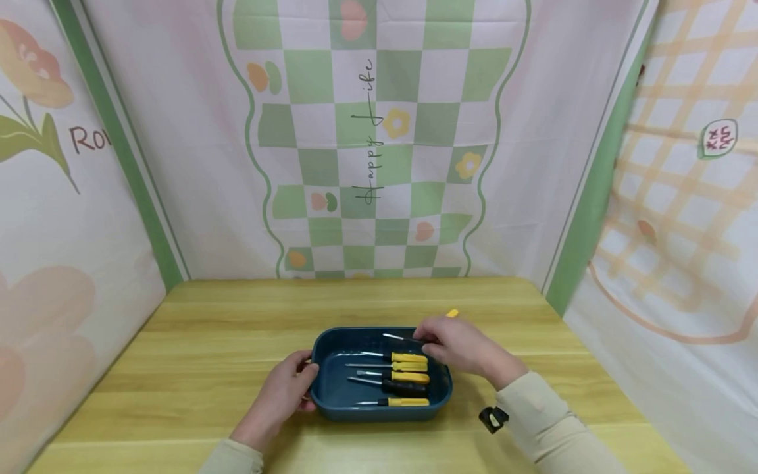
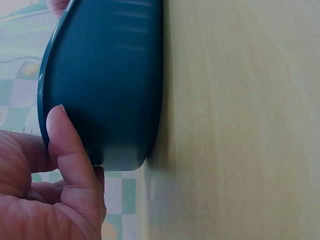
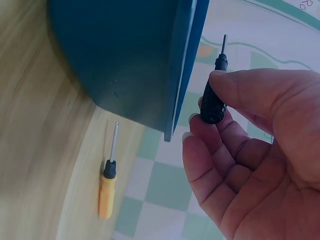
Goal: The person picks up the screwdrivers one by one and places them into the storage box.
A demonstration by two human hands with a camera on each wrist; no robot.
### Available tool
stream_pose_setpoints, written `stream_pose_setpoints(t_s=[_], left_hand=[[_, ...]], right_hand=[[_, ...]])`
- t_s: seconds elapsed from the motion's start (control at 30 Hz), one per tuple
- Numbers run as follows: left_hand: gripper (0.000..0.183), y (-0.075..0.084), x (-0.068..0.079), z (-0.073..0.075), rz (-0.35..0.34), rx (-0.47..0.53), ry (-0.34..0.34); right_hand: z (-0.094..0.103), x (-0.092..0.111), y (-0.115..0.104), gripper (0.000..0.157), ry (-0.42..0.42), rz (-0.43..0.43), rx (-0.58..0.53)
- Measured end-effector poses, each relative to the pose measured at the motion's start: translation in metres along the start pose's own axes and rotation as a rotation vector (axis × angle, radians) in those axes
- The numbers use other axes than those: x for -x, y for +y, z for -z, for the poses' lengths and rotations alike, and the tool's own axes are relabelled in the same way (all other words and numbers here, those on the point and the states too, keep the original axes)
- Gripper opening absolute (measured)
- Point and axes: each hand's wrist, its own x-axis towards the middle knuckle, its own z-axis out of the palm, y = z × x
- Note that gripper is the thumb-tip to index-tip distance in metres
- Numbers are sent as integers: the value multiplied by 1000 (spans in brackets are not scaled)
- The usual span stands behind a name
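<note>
A dark blue tray [image 1: 327, 394] sits on the wooden table and holds several screwdrivers [image 1: 408, 359] with yellow or black handles, lying side by side. My left hand [image 1: 284, 392] grips the tray's left end, with the thumb [image 2: 65, 145] pressed on the outer wall of the tray [image 2: 110, 85]. My right hand [image 1: 458, 345] hovers over the tray's far right corner and pinches a black-handled screwdriver [image 3: 215, 95] between thumb and fingers. Its metal shaft [image 1: 399, 338] points left over the tray. A yellow-handled screwdriver [image 3: 106, 180] lies on the table just outside the tray [image 3: 125, 55].
The loose yellow screwdriver [image 1: 453, 313] shows behind my right hand. Patterned cloth walls close in the table [image 1: 207, 342] at the back and on both sides. A small black device [image 1: 493, 419] is strapped at my right wrist.
</note>
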Motion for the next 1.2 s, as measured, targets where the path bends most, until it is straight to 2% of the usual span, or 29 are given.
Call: stream_pose_setpoints(t_s=[0.37,0.87,1.2], left_hand=[[41,0,1,2,-2,2,-8],[41,-1,1,3,1,2,-15],[40,-1,0,3,-1,2,-15]], right_hand=[[-5,1,-7,17,-23,43,-35],[-10,3,-18,21,-88,9,-106],[-16,1,-23,23,-118,31,-136]])
